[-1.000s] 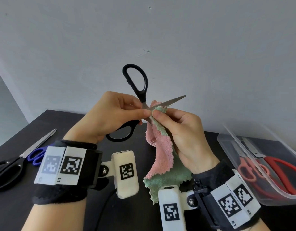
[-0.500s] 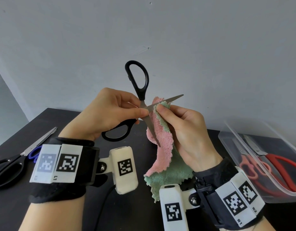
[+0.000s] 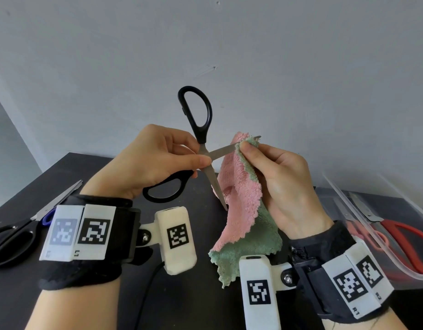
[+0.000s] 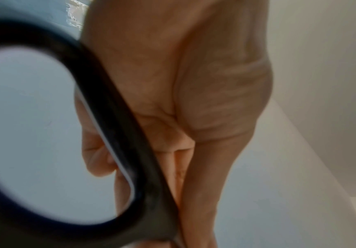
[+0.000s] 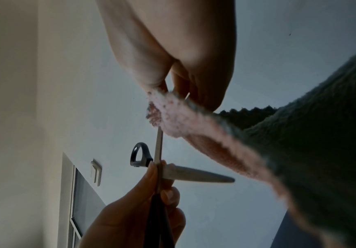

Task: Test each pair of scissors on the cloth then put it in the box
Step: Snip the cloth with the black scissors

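My left hand (image 3: 158,160) pinches the black-handled scissors (image 3: 198,129) at the pivot, blades spread wide; one handle loop points up, the other (image 4: 113,151) lies under my palm. My right hand (image 3: 272,172) pinches a pink and green cloth (image 3: 241,198) folded over the upper blade near its tip. The lower blade points down beside the hanging cloth. In the right wrist view the cloth (image 5: 183,117) wraps the blade of the scissors (image 5: 193,174) between my fingertips. A clear plastic box (image 3: 348,206) at the right holds red-handled scissors (image 3: 405,239).
Two more pairs lie on the dark table (image 3: 182,294) at the left: black-handled scissors (image 3: 13,236) and blue-handled scissors (image 3: 55,206). A grey wall stands behind the table. A black cable (image 3: 146,298) runs down from my left wrist.
The scissors' blades have spread wider. My right hand has slid the cloth along the upper blade toward its tip. Both hands rose slightly.
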Motion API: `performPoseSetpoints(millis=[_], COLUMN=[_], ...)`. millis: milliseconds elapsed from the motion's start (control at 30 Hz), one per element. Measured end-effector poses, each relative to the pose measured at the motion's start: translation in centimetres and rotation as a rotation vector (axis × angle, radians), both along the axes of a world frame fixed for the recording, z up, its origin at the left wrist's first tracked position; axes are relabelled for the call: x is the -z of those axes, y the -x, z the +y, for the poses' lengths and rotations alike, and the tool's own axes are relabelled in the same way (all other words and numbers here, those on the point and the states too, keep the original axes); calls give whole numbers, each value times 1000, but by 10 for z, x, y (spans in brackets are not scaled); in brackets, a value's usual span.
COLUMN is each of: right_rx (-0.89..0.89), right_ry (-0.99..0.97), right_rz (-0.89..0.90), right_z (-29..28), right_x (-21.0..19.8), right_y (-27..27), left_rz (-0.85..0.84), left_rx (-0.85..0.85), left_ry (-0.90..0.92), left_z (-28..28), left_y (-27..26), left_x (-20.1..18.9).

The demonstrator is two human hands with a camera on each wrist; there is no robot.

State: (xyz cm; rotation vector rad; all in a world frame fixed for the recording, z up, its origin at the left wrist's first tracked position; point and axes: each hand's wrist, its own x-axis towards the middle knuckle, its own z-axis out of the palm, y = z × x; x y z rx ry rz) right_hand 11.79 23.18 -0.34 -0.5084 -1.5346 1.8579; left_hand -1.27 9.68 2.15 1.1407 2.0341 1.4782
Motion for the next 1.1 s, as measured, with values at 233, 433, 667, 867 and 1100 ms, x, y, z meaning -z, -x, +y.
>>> performPoseSetpoints(millis=[233, 433, 667, 867, 1100], right_rx=[50, 108, 111, 106, 84], right_ry=[32, 46, -52, -157, -171], right_rz=[11, 61, 48, -21, -56], right_z=[6, 13, 17, 20, 23], right_x=[-1, -8, -10, -7, -4], right_y=[0, -7, -11, -13, -11], left_rz=[-19, -12, -87, -29, 3], left_rx=[-7, -47, -151, -190, -214], left_ry=[-5, 10, -54, -111, -82], left_z=[3, 4, 0, 0, 2], left_y=[-4, -4, 5, 2, 6], left_x=[-2, 0, 3, 3, 6])
